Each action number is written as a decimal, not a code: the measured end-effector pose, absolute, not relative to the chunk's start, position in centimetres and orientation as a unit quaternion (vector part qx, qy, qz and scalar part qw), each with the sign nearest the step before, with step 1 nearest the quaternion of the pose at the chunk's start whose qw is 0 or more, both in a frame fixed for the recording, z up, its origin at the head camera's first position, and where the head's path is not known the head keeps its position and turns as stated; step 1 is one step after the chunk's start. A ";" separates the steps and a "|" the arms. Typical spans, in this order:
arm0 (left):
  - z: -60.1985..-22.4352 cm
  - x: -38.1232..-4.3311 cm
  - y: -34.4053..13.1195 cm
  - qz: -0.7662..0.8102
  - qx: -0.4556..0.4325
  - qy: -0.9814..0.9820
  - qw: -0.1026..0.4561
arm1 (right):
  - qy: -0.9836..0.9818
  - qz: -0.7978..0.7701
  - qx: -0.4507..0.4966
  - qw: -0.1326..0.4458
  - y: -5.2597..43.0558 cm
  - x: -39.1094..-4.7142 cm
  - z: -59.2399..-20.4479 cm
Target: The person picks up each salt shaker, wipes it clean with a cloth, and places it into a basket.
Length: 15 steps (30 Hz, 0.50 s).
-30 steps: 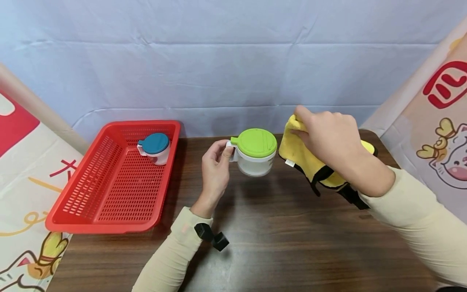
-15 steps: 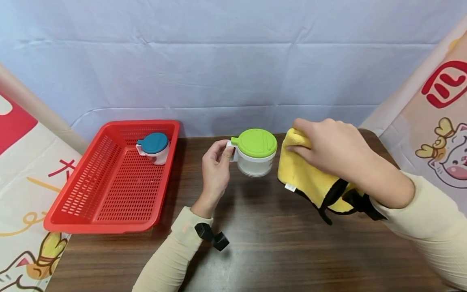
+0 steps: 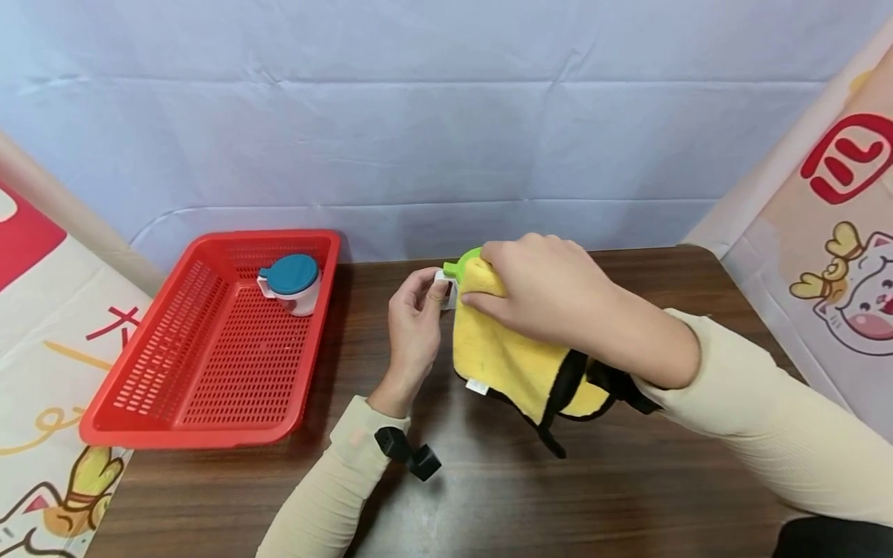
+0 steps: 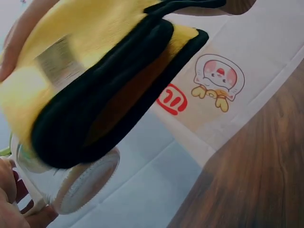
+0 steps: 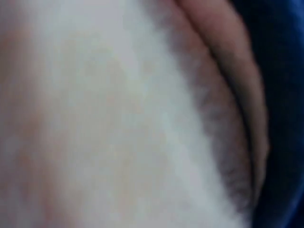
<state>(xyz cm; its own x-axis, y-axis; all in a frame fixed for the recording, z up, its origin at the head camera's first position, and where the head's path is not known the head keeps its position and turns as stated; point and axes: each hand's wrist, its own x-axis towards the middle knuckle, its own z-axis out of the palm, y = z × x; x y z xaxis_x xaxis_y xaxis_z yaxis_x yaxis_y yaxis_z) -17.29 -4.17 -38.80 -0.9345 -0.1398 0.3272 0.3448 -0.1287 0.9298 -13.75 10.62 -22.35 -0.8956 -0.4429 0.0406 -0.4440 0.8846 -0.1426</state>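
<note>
By its white handle my left hand (image 3: 416,318) pinches a clear seasoning jar (image 4: 90,183) with a green lid (image 3: 471,257). Its clear base shows in the left wrist view, lifted off the table. My right hand (image 3: 551,287) grips a folded yellow cloth (image 3: 509,349) with black edging and a white tag. The cloth hangs over the jar's lid and front, hiding most of the jar in the head view. Cloth and fingers fill the right wrist view too closely and blurrily to tell more.
A red perforated basket (image 3: 293,422) stands on the left of the brown wooden table (image 3: 474,496). Inside it, at the back right, sits a similar jar with a blue lid (image 3: 293,273). A pale cloth backdrop (image 3: 418,139) rises behind the table.
My right hand has carried the yellow cloth leftward from beside the jar onto it, covering most of the green lid. The left hand keeps its hold on the handle, nearly still.
</note>
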 end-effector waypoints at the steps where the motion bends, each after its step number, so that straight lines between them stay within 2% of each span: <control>1: -38.8 -17.3 -4.2 -0.746 -0.084 -0.640 0.163 | -0.971 0.073 0.226 0.002 10.2 -13.9 -22.4; 7: -38.9 -17.3 -4.4 -0.754 -0.097 -0.630 0.161 | -0.976 0.060 0.207 0.007 8.6 -15.0 -23.3; 15: -39.0 -17.1 -4.3 -0.749 -0.088 -0.636 0.164 | -0.983 0.027 0.177 0.044 8.0 -15.5 -24.5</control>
<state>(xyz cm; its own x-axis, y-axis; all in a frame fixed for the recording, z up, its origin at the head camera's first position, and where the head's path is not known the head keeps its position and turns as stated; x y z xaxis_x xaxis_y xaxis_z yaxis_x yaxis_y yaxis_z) -17.12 -4.33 -39.03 -0.9306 -0.1329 0.3411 0.3581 -0.1366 0.9236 -15.47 7.96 -24.52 -0.9334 -0.3454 0.0969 -0.3502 0.9360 -0.0366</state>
